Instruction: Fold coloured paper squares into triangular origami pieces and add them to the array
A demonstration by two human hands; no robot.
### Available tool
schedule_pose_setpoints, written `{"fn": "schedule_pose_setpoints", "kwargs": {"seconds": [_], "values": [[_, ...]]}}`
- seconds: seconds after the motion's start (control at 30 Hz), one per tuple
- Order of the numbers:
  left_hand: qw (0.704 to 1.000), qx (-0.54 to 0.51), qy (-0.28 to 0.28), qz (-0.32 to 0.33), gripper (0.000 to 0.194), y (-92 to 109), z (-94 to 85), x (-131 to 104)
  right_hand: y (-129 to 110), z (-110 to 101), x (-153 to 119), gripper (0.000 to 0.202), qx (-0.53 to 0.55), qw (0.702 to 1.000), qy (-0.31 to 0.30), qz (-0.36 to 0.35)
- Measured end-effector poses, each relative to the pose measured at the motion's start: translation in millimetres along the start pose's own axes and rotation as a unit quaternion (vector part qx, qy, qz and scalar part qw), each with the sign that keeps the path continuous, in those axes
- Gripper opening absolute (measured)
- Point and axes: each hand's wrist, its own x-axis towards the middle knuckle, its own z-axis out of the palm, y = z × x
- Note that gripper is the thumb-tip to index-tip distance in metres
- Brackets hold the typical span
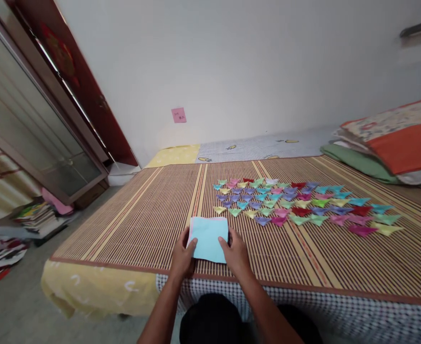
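Note:
Between my two hands is a stack of square paper (pixel 209 239), light blue on top with a pink edge showing at the left. My left hand (pixel 183 253) grips its left side, thumb on top and fingers tucked behind. On the right side my right hand (pixel 236 251) holds it the same way. The stack is at the near edge of a striped bamboo mat (pixel 142 215). Beyond and to the right, several rows of small folded paper pieces (pixel 278 198) in many colours lie on the mat.
Folded bedding (pixel 404 143) is piled at the back right. A pink note (pixel 178 115) sticks to the white wall (pixel 232 62). Yellow cloth (pixel 102 286) hangs over the near edge. At the left are a glass-panelled door (pixel 41 114) and a pile of books (pixel 36 215).

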Motion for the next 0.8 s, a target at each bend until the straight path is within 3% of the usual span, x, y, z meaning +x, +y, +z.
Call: {"fn": "schedule_pose_setpoints", "kwargs": {"seconds": [0.13, 0.33, 0.5, 0.63, 0.8], "values": [[0.999, 0.001, 0.047, 0.002, 0.062, 8.7, 1.0, -3.9, -8.9, -13.0, 7.9, 0.04, 0.016, 0.999, 0.03, -0.034], [0.996, 0.02, 0.087, 0.014, 0.056, 35.6, -6.5, -4.3, -19.3, -23.6, 23.3, 0.003, 0.049, 0.996, 0.027, -0.062], [0.993, 0.022, 0.112, 0.029, 0.056, 65.7, -4.5, -5.7, -31.5, -33.3, 29.9, 0.014, 0.121, 0.991, 0.007, -0.048], [0.997, -0.006, 0.064, 0.029, 0.055, 91.8, 7.5, -1.2, -36.3, -46.0, 40.9, 0.021, 0.18, 0.983, 0.015, -0.024], [0.996, -0.053, -0.071, -0.009, 0.048, 110.2, 35.3, 20.2, -40.4, -58.2, 68.9, 0.025, 0.234, 0.972, 0.028, -0.005]]}}
